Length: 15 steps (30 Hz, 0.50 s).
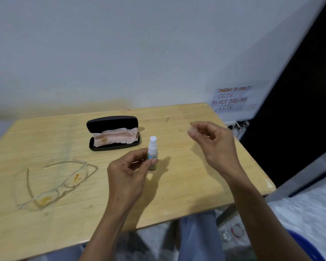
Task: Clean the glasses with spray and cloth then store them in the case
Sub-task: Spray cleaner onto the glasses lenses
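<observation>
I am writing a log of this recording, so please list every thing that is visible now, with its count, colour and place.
spray bottle: 1, white nozzle, pale body, upright, held above table centre
glasses: 1, clear frame, orange smears on both lenses, unfolded, table left
glasses case: 1, black, open, far side of table
cleaning cloth: 1, pale pink with a stain, lying inside the case
table: 1, light wood
paper note: 1, white with handwritten text, on the wall at right
left hand: 1, fingers around the spray bottle
right hand: 1, raised right of the bottle, fingertips pinched on something small and clear, blurred
</observation>
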Motion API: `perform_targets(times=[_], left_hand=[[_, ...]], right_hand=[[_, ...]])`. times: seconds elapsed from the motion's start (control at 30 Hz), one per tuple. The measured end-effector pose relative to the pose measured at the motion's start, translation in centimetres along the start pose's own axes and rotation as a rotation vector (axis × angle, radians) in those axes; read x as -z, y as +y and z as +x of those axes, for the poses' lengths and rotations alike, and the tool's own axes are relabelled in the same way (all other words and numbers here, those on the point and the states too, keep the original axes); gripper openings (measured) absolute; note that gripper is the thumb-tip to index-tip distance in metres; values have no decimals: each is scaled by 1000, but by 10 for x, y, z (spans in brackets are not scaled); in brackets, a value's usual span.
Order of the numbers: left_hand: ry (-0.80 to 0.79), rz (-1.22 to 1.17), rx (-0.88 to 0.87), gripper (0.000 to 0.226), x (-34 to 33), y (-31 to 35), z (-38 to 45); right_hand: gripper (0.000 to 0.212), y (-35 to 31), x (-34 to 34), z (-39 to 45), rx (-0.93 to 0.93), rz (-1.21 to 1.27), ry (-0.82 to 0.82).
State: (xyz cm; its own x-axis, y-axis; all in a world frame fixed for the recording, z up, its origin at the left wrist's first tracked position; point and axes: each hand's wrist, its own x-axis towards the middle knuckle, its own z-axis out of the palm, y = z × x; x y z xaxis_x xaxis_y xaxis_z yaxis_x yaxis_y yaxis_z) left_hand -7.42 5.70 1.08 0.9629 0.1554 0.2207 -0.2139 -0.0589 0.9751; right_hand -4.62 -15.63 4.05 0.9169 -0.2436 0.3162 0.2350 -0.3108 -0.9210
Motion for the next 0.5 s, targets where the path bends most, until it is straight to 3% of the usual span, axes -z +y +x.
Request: perform_targets(times=[0.2,0.5], left_hand=[[35,9,2,29,-2,-7,2],[42,18,-4,25,-3,-6,1]], right_hand=[[16,58,-2,-17,-82,-395,52],[15,73,-2,-17,-77,-526,50]])
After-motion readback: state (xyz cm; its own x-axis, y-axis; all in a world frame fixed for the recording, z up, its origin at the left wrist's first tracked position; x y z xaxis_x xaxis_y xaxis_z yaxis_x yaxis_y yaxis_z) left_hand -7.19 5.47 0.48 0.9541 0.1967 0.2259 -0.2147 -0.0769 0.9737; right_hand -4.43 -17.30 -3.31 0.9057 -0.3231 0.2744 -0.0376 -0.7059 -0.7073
